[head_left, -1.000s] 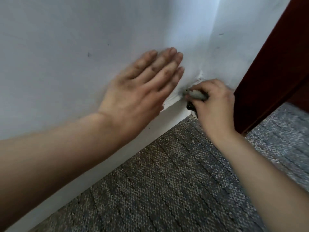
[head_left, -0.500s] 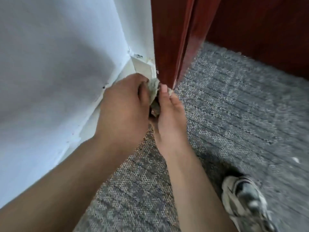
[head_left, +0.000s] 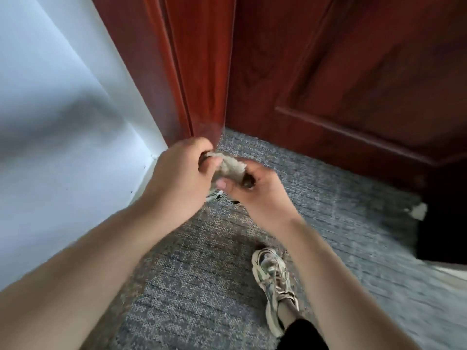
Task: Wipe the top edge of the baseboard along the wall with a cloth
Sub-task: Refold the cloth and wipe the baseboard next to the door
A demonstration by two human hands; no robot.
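Both hands meet at the middle of the frame, off the wall, working a small bundle between them. Left hand (head_left: 177, 178) is curled over the top of the cloth (head_left: 231, 168), fingers clenched down on it; right hand (head_left: 255, 190) cups it from the lower right, thumb pressed into the wad. So the cloth is gripped by both, bunched and greyish, held above the carpet (head_left: 341, 198) just in front of the foot of the red-brown door frame (head_left: 197, 72).

My read: this looks like a refold, getting a fresher face outward. Doing it well means a firm, flat pad with one clean side showing and no loose tails, then handing it to one hand alone so a fingertip can press it down into the ledge.

The baseboard (head_left: 141, 183) runs along the left of the frame under the white wall (head_left: 63, 97), mostly hidden behind the left forearm, and it ends where the frame begins, upper centre. That corner is tight; wood trim blocks any push further that way. The open run appears to lie back toward the lower left, along the wall.

Room is decent on the carpet to the right. Watch the sneaker (head_left: 274, 281) at lower centre, and a pale scrap (head_left: 418, 210) by the dark door (head_left: 353, 72) at right.
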